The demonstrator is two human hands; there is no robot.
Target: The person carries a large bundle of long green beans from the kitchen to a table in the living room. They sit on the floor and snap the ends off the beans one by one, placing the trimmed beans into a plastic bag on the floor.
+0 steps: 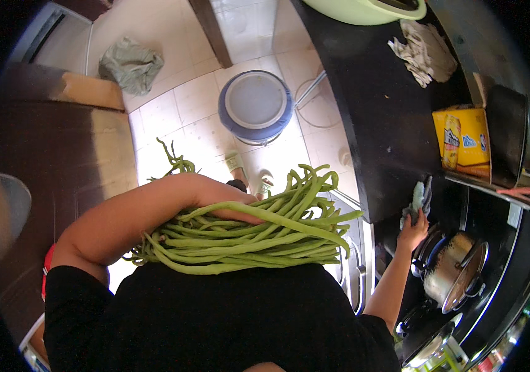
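L hand (240, 197): partly hidden by beans; can't tell if fingers are clenched; forearm hooked over the bundle.
R hand (412, 232): out to R, fingers grasping lower end of grey-green rag (418, 197).
Beans: big bunch of long green beans (246, 245), lying crosswise against front of black shirt (228, 316), under L arm; tips stick out both sides.
Desk: black desk (376, 124) on R; rag on it, yellow box (469, 133) nr far edge, crumpled off-white cloth (426, 53) farther up, pale green basin (364, 13) at top.
Stove side: lidded metal pot (451, 266), just beside R hand.
Floor: light tile floor (184, 124) w/ round blue-rimmed stool-like item (256, 102), grey bag (130, 65) upper L, pale slippers (234, 162) below beans.
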